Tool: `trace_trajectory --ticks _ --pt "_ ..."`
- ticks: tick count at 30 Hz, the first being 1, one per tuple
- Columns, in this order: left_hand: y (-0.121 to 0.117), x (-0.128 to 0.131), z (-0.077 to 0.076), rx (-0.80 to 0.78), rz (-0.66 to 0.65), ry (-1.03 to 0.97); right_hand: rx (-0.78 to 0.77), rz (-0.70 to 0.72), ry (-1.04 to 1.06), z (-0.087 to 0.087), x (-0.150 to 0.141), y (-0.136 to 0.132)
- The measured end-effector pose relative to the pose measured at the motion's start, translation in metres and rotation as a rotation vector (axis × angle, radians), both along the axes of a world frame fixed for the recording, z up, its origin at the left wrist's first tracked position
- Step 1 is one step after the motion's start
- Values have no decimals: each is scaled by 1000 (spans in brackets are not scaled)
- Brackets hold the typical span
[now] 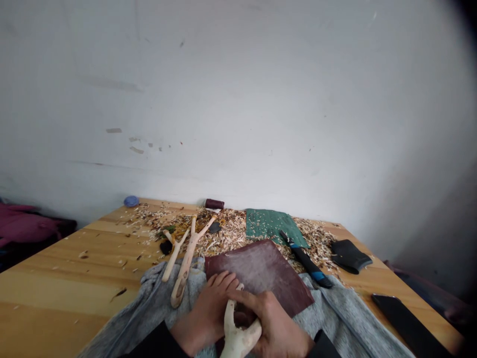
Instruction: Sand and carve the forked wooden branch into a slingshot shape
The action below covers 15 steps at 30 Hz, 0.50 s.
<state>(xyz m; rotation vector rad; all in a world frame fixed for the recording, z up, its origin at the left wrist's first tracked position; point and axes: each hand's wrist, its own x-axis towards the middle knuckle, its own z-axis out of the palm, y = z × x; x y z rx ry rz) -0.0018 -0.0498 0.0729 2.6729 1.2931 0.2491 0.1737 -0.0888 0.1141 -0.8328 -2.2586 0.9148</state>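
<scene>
My right hand (278, 323) is closed around a pale, peeled wooden slingshot fork (238, 340), with one prong pointing away from me. Under the fork lies a dark red sheet of sandpaper (261, 273), whitened with dust across its middle. My left hand (208, 308) rests with its fingers stretched flat on the sheet's near left part, close beside the fork's tip. Grey cloth (149, 303) is spread beneath the sheet. Left of the hands lie a larger forked stick (186, 263) and a smaller forked stick (173, 256).
Wood shavings (231, 231) cover the back of the wooden table (55, 278). Among them are a green sheet (266, 223), a dark red thread spool (214, 204) and a black-and-blue handled tool (307, 261). A black cloth piece (350, 256) and a phone (406, 320) lie right.
</scene>
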Motion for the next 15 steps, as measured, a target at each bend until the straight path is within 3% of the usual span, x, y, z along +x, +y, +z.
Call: trace_trajectory --ticks 8,11,15 --pt "9 1 -25 77 24 -55 176 -215 -299 -17 13 14" --pt "6 1 -22 96 20 -88 144 -170 -213 -12 11 10" --pt "1 0 -9 37 30 -31 15 -7 -14 -1 2 1"
